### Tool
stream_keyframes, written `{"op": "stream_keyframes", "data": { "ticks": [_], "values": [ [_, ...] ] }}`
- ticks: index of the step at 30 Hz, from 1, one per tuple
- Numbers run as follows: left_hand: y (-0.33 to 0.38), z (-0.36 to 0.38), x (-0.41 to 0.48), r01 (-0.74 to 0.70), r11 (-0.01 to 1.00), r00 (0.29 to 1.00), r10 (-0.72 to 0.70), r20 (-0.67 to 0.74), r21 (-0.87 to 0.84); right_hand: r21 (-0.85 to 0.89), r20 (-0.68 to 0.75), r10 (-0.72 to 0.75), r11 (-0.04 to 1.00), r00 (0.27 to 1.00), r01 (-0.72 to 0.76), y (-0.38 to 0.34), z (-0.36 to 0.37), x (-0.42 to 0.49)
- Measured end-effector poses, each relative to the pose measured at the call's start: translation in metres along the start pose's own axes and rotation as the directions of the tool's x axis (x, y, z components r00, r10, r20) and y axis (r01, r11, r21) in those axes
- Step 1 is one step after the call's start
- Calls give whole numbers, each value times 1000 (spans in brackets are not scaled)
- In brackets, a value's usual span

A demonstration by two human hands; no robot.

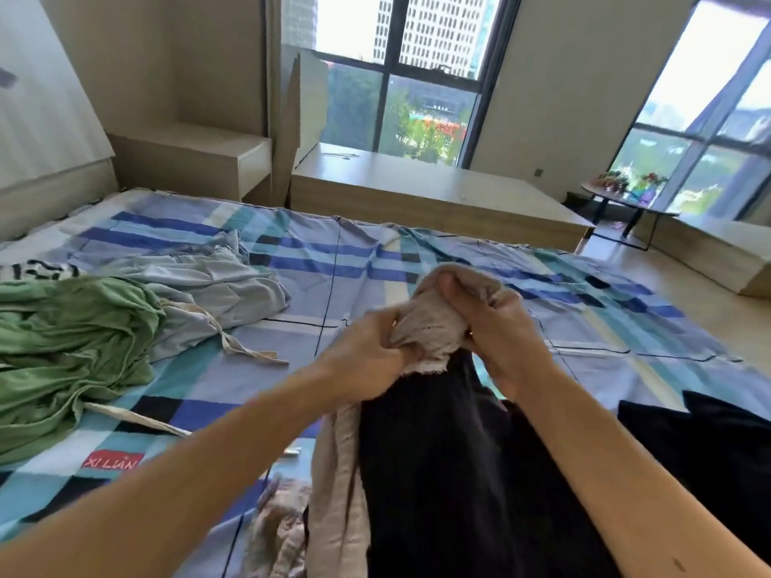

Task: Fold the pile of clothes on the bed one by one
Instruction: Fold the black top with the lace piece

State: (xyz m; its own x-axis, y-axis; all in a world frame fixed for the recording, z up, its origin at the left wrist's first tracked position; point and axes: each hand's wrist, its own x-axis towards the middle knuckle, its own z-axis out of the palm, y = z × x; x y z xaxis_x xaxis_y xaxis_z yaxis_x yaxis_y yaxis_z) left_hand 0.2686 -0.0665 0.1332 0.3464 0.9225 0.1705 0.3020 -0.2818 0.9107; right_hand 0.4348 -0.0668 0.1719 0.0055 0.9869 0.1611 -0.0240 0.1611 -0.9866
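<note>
Both my hands hold up a beige garment (434,319) with a dark lower part (450,460) above the bed (333,260). My left hand (367,352) grips its bunched beige edge from the left. My right hand (500,327) grips the same edge from the right, fingers curled into the cloth. The garment hangs down toward me, hiding the bed below it. On the left of the bed lies a pile with a green garment (66,344), a light blue garment (217,285) and a black-and-white striped piece (37,269).
A dark garment (701,444) lies on the bed at the right. The checked blue sheet bears a red label (112,461). Beyond the bed stand a low wooden platform (417,194), a bedside shelf (196,160) and a small round table (626,202) by the windows.
</note>
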Motion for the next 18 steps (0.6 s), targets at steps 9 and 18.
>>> {"op": "stream_keyframes", "data": {
  "ticks": [9, 18],
  "values": [
    [162, -137, 66, -222, 975, 965, 220, -142, 0, -395, -59, -481, 816, 875, 422, -137, -11, 62],
    [222, -199, 65, -264, 963, 941, 245, -232, -56, -375, 449, -268, 810, 853, 452, -154, 10, 80]
  ]
}}
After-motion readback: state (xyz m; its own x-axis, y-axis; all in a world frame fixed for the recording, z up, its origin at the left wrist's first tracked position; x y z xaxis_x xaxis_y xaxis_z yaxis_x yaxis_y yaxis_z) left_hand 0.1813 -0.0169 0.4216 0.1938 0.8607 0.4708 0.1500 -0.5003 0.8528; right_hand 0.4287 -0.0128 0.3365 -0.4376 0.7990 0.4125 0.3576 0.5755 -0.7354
